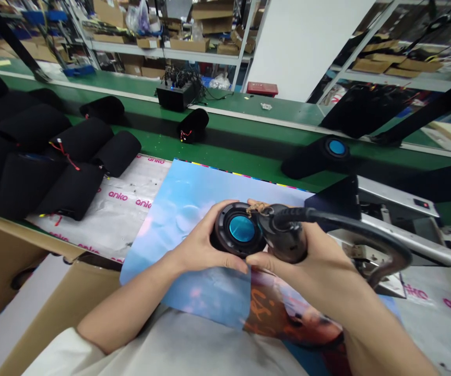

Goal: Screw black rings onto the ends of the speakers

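Note:
My left hand point(205, 245) is closed around the side of a round black speaker point(225, 246), whose end with a shiny blue disc faces up. In my right hand point(319, 256) is a dark power screwdriver point(288, 241) with a thick black cable point(351, 222) arching off to the right. The head of the tool sits against the right side of the speaker's rim; its tip is hidden. My right thumb reaches the near side of the speaker, close to the left thumb. Beneath both hands lies a printed blue poster sheet point(178, 209).
Several black fabric-covered cylinders point(79, 190) with wires are piled at left. On the green conveyor point(233, 151) lie another wired cylinder point(193, 125) and a blue-ended speaker point(315, 155). A silver-framed fixture point(401, 219) stands right of my hands. A cardboard box point(72, 297) is near left.

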Tool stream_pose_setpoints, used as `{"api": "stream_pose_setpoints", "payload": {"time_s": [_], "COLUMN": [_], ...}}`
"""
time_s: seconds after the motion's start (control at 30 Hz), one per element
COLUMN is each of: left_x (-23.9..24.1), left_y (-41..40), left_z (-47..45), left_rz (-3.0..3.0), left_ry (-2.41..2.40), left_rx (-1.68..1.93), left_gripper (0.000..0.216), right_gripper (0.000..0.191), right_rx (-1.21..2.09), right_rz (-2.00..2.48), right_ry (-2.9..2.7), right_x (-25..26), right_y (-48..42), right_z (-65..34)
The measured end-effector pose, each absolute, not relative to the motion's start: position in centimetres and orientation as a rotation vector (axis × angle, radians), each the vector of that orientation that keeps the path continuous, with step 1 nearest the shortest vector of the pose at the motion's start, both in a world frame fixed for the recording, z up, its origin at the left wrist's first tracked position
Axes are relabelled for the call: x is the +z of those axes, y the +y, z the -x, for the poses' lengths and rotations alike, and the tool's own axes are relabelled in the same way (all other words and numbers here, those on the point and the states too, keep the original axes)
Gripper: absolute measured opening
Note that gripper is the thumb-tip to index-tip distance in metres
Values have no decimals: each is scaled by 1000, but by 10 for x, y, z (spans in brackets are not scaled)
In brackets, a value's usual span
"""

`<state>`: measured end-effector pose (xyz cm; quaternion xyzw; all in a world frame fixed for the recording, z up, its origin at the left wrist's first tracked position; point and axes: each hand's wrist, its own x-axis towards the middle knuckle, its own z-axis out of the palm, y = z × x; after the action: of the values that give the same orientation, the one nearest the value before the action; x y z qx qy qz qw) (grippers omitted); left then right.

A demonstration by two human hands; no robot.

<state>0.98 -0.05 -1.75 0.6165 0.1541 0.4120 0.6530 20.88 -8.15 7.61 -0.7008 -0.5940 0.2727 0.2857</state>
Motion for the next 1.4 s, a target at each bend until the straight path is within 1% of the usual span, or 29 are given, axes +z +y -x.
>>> {"api": "stream_pose_setpoints", "payload": {"time_s": [0.07, 0.13, 0.23, 0.3, 0.47, 0.53, 0.63, 0.8, 0.9, 0.93, 1.17, 1.3, 1.4], "left_x": [-18, -17, -15, -12, -8, -11, -16, -20, -17, -16, -9, -7, -9], "left_y": [0, 1, 2, 3, 2, 2, 0, -3, -2, -1, 0, 0, 1], "left_z": [-10, -11, -10, -10, -10, -11, -12, -14, -14, -14, -13, -13, -13], "left_rz": [-1407, -1418, -1470, -1505, -1475, -1454, -1436, -1395, -1395, -1409, -1430, -1412, -1418], "left_ry": [342, 355, 378, 384, 358, 347, 333, 324, 355, 362, 424, 406, 355], "left_rx": [922, 905, 894, 882, 888, 907, 941, 960, 947, 935, 877, 868, 911], "left_gripper": [110, 111, 113, 112, 108, 108, 107, 105, 107, 109, 115, 110, 105], "right_gripper": [40, 46, 46, 47, 56, 57, 55, 55, 35, 33, 35, 41, 58], "right_rx": [759, 760, 804, 847, 999, 959, 804, 786, 675, 657, 696, 773, 879], "right_rz": [1900, 1947, 1971, 1941, 1926, 1922, 1947, 1958, 1880, 1890, 1974, 2014, 1911], "right_ry": [-1625, -1651, -1679, -1738, -1839, -1828, -1776, -1763, -1763, -1753, -1769, -1755, -1799], "right_x": [80, 86, 98, 106, 116, 114, 105, 91, 89, 90, 99, 104, 108], "right_y": [-81, -78, -70, -62, -49, -51, -60, -76, -77, -77, -72, -63, -56], "right_z": [-211, -212, -214, -215, -221, -221, -218, -215, -217, -217, -218, -222, -223]}}
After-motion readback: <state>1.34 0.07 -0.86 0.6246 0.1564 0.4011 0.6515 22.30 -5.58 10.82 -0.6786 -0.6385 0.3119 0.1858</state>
